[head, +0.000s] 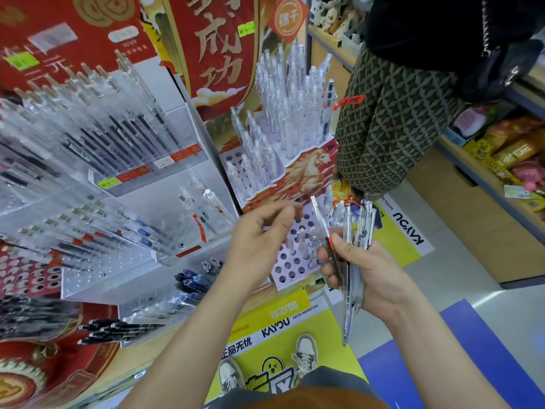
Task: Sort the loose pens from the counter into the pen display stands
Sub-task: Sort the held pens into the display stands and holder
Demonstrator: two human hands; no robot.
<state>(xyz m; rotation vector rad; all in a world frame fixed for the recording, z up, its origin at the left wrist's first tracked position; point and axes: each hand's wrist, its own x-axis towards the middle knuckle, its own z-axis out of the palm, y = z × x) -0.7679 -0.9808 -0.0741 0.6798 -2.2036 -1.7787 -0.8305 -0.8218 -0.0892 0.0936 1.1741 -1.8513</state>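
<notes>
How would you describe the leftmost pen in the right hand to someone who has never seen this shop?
Find the white stand with round holes, low in mid-view; beside it the right hand grips a bunch of clear pens. The wanted pen is the leftmost, leaning away from the others, and alone has a red band.

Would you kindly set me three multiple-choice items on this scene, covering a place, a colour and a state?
1. Where is the pen bundle? A in the right hand; B on the floor; C in the left hand.
2. What colour is the floor mat under the shoes? A green; B yellow; C pink.
3. The holed stand by the hands is: A full; B overturned; C partly filled.
Key: 1 A, fingers curl round the pens; 2 B, yellow shows around the shoes; 3 C, few pens, many empty holes.
</notes>
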